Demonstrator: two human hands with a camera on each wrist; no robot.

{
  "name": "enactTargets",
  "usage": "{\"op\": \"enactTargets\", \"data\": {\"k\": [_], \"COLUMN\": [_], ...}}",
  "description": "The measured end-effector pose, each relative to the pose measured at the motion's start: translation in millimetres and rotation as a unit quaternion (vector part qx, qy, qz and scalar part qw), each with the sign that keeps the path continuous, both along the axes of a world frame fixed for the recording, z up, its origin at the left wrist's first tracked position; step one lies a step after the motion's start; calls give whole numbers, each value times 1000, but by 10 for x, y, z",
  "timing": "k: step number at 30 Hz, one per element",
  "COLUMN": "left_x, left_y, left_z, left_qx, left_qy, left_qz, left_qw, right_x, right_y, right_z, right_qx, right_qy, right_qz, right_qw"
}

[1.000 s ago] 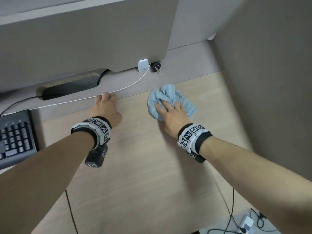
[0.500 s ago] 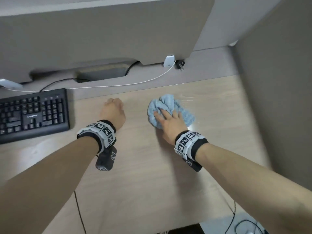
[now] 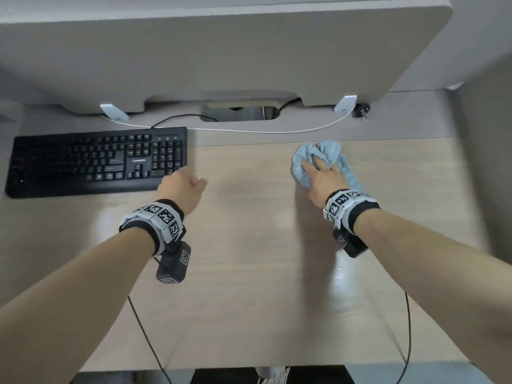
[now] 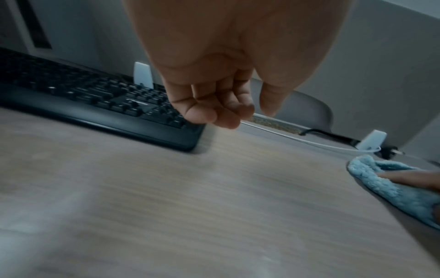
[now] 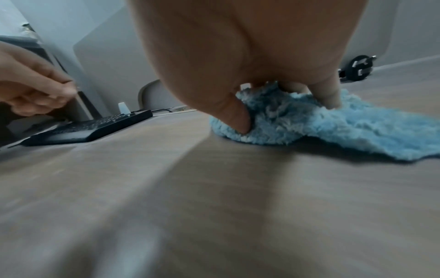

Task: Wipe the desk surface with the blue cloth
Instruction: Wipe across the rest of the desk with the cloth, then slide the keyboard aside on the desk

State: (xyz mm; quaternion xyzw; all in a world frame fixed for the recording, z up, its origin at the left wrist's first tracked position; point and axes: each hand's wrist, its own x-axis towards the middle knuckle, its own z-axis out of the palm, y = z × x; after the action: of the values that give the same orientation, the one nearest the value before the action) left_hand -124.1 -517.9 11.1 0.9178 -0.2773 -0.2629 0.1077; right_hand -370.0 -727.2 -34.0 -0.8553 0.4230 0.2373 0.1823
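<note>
Pressing on the cloth (image 3: 329, 149), right hand (image 3: 324, 180) spreads its fingers, tips curled into the bunched pile, at far right of desk (image 3: 249, 273) — left hand (image 3: 180, 189) hovers loosely curled, empty, beside keyboard (image 3: 97, 162).

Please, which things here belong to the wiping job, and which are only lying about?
For the job: blue cloth; right hand, gripping it; desk surface.
Just lying about: black keyboard; white cable; black plug; left hand, holding nothing.
</note>
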Motion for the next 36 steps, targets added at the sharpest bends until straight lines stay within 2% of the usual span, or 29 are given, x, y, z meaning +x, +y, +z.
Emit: {"op": "enactTargets", "data": {"k": [5,11,15,19,23,26,28,31,36], "left_x": [585,1240,1686,2144,2564,2854,3011,3234,3375], "left_y": [288,703,960,1196,1484,1700,1800,1904,1998], "left_z": [-29,-66,-54,25,33,2,-41,-133,-277], "left_qx": [-5,4,-3,-22,-31,-26,-12,1,12], "left_qy": [7,14,17,3,-32,-64,-67,-47,19], "left_qz": [5,-5,11,52,108,145,171,222,303], "left_qw": [1000,1000,1000,998,993,987,983,974,953], "right_x": [759,1607,1836,2047,2419,2686,2804,2938,3072], "right_y": [195,1131,1601,1556,1512,1509,1488,1463,1377], "right_z": [-19,-19,91,348,653,674,611,504,342], "right_qx": [-11,5,4,-1,-59,-5,53,83,116], "right_qy": [-15,10,59,69,2,-84,-124,-146,-167], "right_qz": [-15,62,114,147,73,-39,-127,-223,-319], "right_qw": [1000,998,992,987,996,996,983,960,926]}}
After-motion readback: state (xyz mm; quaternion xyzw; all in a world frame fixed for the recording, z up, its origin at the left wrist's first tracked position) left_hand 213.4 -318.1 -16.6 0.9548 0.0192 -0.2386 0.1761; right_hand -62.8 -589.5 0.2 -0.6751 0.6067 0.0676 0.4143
